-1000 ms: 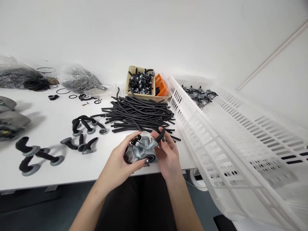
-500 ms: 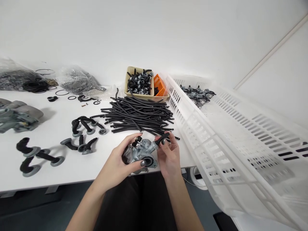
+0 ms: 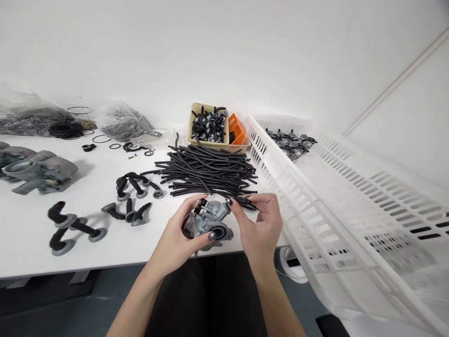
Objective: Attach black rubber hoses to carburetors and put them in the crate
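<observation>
My left hand is wrapped round a grey metal carburetor, holding it above the table's front edge with its round bore facing me. My right hand is closed at the carburetor's upper right end, its thumb tip on the rim of the cap there. A black rubber sleeve runs from that end between my right fingers, which partly hide it. Just behind my hands lies a heap of black rubber hoses. To the left lie several grey caps with black rubber sleeves.
Right of my hands stands a large white slatted crate with several carburetors inside. A cream bin of capped sleeves and an orange basket are at the back. More carburetors and plastic bags of parts lie left.
My right hand has turned and shifted right, its thumb now at the cap's rim and its fingers curled round the sleeve. My left hand still holds the carburetor. The view has swung slightly left.
</observation>
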Motion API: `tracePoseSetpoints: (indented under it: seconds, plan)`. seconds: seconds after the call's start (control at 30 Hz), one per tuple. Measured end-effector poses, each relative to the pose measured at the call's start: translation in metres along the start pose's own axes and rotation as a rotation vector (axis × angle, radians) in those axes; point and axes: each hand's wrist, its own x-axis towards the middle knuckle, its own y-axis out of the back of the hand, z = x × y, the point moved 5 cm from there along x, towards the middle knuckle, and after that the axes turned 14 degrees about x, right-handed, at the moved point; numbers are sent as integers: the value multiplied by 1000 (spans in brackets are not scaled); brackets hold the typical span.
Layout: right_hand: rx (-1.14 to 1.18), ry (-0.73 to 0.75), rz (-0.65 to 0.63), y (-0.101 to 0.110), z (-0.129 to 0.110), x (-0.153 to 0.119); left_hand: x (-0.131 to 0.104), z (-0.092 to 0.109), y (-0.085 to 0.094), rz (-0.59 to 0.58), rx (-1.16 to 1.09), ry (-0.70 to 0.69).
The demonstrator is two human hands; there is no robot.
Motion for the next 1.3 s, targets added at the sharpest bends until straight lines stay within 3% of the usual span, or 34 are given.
tracePoseSetpoints:
  seconds: [0.17,0.27,0.4,0.53,0.93,1.1,1.3]
  plan:
    - [258,-119,-528,-24,-1,20,-1,-6,5,-18,-140,-57]
    - [283,-141,-684,-29,0,28,0,-7,6,-23,-183,-56]
    - [190,-82,-603,-28,-3,34,0,-5,5,-13,-183,-35]
    - [164,-148,-506,-30,-1,34,0,-5,5,6,-183,-23]
    - [280,-209,-641,-32,4,33,0,-2,6,17,-220,-20]
    - [273,-204,-628,-28,8,30,0,-3,4,31,-232,-28]
    - [342,-294,-634,-14,25,1,0,-7,7,107,-257,-1]
